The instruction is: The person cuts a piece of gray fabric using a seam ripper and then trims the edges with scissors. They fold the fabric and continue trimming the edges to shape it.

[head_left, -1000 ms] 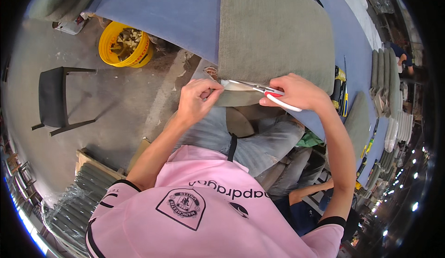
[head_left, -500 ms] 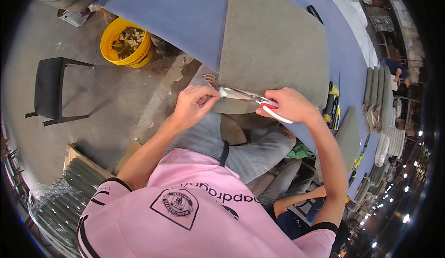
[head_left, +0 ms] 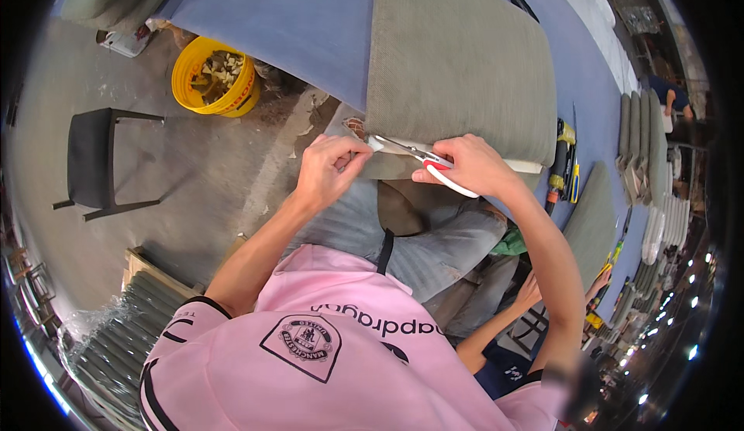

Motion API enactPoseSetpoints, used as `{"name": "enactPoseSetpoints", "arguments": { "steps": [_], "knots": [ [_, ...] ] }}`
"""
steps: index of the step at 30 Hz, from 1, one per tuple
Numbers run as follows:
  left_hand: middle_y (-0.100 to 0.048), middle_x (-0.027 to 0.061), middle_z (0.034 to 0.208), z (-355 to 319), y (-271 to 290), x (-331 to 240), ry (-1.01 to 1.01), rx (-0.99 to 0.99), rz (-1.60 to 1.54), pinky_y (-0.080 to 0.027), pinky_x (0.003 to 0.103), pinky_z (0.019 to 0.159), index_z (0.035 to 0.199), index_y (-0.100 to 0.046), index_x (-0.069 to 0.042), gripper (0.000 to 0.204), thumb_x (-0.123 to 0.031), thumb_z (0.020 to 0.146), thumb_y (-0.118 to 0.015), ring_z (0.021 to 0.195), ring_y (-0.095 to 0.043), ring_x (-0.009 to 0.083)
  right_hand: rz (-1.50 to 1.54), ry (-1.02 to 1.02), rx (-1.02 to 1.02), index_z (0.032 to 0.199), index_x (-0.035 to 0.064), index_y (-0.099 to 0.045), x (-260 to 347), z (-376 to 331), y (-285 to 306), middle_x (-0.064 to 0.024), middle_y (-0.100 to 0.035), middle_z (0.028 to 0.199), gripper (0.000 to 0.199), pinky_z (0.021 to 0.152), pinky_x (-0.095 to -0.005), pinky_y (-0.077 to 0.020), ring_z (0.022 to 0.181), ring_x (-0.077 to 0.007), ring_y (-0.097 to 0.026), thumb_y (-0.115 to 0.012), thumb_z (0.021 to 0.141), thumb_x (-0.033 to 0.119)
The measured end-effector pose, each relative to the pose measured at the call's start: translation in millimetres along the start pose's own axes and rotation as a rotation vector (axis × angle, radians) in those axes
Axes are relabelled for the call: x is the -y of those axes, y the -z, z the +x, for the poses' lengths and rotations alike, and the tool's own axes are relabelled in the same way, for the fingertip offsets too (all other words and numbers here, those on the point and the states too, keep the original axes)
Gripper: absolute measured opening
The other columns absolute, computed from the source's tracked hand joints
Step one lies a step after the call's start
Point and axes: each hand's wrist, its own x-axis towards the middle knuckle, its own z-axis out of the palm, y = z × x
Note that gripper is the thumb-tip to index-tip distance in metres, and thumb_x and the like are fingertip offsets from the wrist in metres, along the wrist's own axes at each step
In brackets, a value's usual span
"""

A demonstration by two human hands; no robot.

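A grey-green upholstered cushion (head_left: 457,67) lies on the blue-covered table, its near edge toward me. At the cushion's near left corner, my left hand (head_left: 331,169) pinches a small piece of white material (head_left: 376,144) between thumb and fingers. My right hand (head_left: 476,169) grips scissors (head_left: 451,182) with red and white handles. Their blades point left along the near edge, with the tips at the white material beside my left fingertips. Whether the blades are cutting into it is hard to make out. A pale strip shows under the cushion's near edge.
Scrap pieces fill a yellow bucket (head_left: 246,98) on the floor. A black chair (head_left: 91,160) stands left. Hand tools (head_left: 559,164) lie right of the cushion on the blue table (head_left: 287,20). A co-worker's forearm (head_left: 496,326) shows at lower right; wrapped cushions (head_left: 143,338) stand lower left.
The whole view has shifted slightly. My hands stay at the same corner, and the scissor tips remain by the white material. The co-worker's arms have moved toward the table.
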Motion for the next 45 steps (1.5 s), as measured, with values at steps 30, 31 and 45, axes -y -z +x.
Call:
{"name": "enactPoseSetpoints", "arguments": {
  "steps": [30,31,45],
  "knots": [
    [-0.058,0.0006,0.09,17.8,0.9,-15.6,-0.345,-0.028,0.457,-0.044,0.04,0.076,0.104,-0.077,-0.017,0.03,-0.006,0.078,-0.087,0.084,-0.059,0.0237,1.335,0.081,-0.056,0.086,0.0096,-0.058,21.5,-33.7,-182.5,0.0021,-0.057,0.07,0.048,0.059,-0.0271,-0.0417,0.063,-0.0084,-0.053,-0.061,0.11,0.051],
    [-0.058,0.0004,0.088,17.7,1.1,-15.9,-0.335,-0.027,0.447,-0.044,0.039,0.075,0.102,-0.077,-0.017,0.029,-0.005,0.078,-0.087,0.084,-0.06,0.0232,1.336,0.069,-0.038,0.086,0.0096,-0.058,22.0,-34.6,-183.3,0.002,-0.058,0.071,0.048,0.059,-0.0272,-0.0419,0.064,-0.0085,-0.054,-0.061,0.11,0.051],
    [-0.061,0.0,0.082,9.2,9.4,-18.8,-0.335,0.004,0.4,-0.044,0.038,0.072,0.099,-0.079,-0.015,0.025,-0.004,0.078,-0.087,0.078,-0.06,0.0221,1.119,0.027,0.021,0.085,0.0092,-0.061,14.9,-28.7,-154.6,0.0013,-0.056,0.072,0.056,0.057,-0.0289,-0.0428,0.064,-0.0097,-0.055,-0.064,0.106,0.061]
  ]
}}
